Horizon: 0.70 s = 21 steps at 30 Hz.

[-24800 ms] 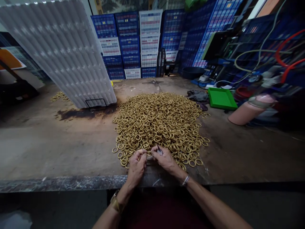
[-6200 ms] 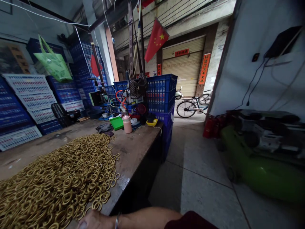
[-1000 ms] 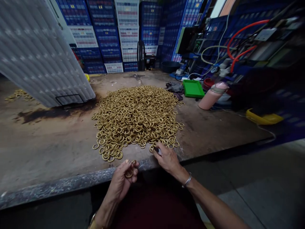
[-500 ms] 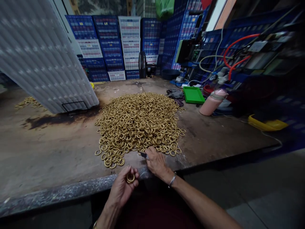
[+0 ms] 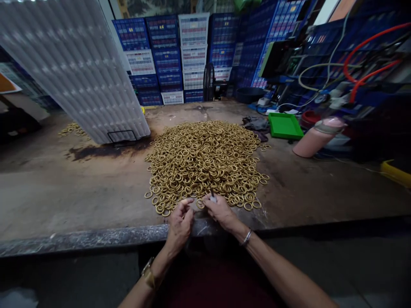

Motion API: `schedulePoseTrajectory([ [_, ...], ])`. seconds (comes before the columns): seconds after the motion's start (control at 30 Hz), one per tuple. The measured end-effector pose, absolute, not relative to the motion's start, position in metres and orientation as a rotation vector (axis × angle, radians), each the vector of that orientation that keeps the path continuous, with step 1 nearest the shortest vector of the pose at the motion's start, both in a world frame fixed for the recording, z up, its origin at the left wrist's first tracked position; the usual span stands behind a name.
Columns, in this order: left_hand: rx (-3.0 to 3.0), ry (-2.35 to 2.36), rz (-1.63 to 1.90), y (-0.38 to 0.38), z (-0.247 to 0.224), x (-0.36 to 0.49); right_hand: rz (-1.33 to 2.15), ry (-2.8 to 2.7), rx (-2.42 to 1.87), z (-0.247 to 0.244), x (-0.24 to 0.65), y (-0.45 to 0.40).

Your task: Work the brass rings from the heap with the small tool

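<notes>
Worn brown workbench (image 5: 64,192), heaped with a mound of brass rings (image 5: 205,160).
Your left hand (image 5: 180,222) pinches at the mound's near edge; your right hand (image 5: 221,210) grips a small dark tool (image 5: 212,196) beside it.

Both forearms reach forward from the lower edge and converge, bare to the wrists. The left hand (image 5: 180,222) is curled, thumb and fingers (image 5: 187,202) pinched together. The right hand (image 5: 221,210) lies just beside it, knuckles up, fingers closed in a pinch.
</notes>
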<state>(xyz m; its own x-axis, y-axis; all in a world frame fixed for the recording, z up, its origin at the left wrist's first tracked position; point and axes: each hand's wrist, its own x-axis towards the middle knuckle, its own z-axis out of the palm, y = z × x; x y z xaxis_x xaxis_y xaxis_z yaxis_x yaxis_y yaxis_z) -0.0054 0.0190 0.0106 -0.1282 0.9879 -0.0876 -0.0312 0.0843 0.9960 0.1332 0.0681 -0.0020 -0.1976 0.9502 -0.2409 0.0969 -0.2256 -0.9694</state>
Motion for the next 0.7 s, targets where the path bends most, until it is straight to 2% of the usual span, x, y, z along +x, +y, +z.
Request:
schedulePoseTrajectory([
  [0.13, 1.275, 1.300, 1.273, 0.020, 0.009, -0.003, 1.772, -1.116, -1.251, 0.007, 0.135, 0.062],
  [0.33, 1.317, 1.244, 1.191, 0.017, 0.009, -0.003, 1.884, -1.071, -1.230, 0.010, 0.133, 0.059],
  [0.43, 1.247, 1.293, 1.174, 0.017, 0.012, -0.003, 1.761, -1.204, -1.290, 0.008, 0.132, 0.059],
  [0.6, 1.136, 1.297, 1.133, 0.016, 0.018, -0.003, 1.312, -1.622, -1.328, 0.008, 0.129, 0.057],
  [0.7, 1.037, 1.271, 1.081, 0.015, 0.019, -0.004, 1.267, -1.671, -1.350, 0.008, 0.127, 0.056],
])
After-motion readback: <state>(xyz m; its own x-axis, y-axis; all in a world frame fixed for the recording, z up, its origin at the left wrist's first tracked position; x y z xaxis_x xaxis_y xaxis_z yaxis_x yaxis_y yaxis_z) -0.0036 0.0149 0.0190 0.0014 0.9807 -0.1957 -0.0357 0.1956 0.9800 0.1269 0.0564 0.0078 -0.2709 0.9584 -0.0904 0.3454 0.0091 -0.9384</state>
